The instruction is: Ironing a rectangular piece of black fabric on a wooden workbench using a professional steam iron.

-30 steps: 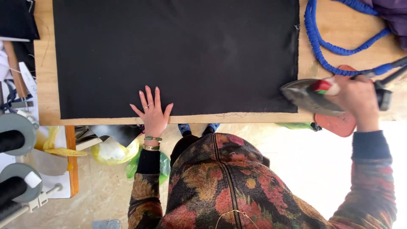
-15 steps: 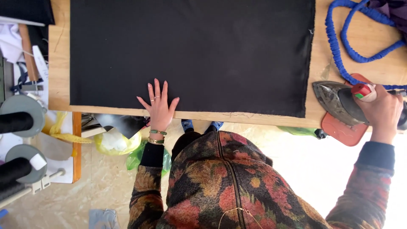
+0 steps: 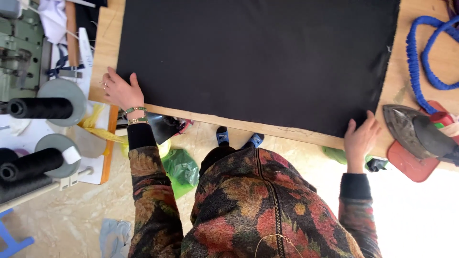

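Observation:
A large black cloth point(image 3: 253, 62) lies spread flat over a wooden table point(image 3: 248, 125). My left hand point(image 3: 119, 91) rests at the cloth's near left corner, fingers curled over its edge. At the near right corner my right hand point(image 3: 361, 138) lies on the cloth's edge with fingers together. Whether either hand pinches the cloth I cannot tell. An iron point(image 3: 416, 134) sits alone on a red rest point(image 3: 406, 165) just right of my right hand.
A blue coiled cord point(image 3: 425, 62) lies at the table's far right. Spools of black thread point(image 3: 40, 107) and a sewing machine point(image 3: 19, 52) stand to the left. Green bags point(image 3: 179, 169) lie on the floor under the table's edge.
My right hand has let go of the iron, now on its red rest, and moved to the cloth's near right corner. My left hand slid left to the near left corner.

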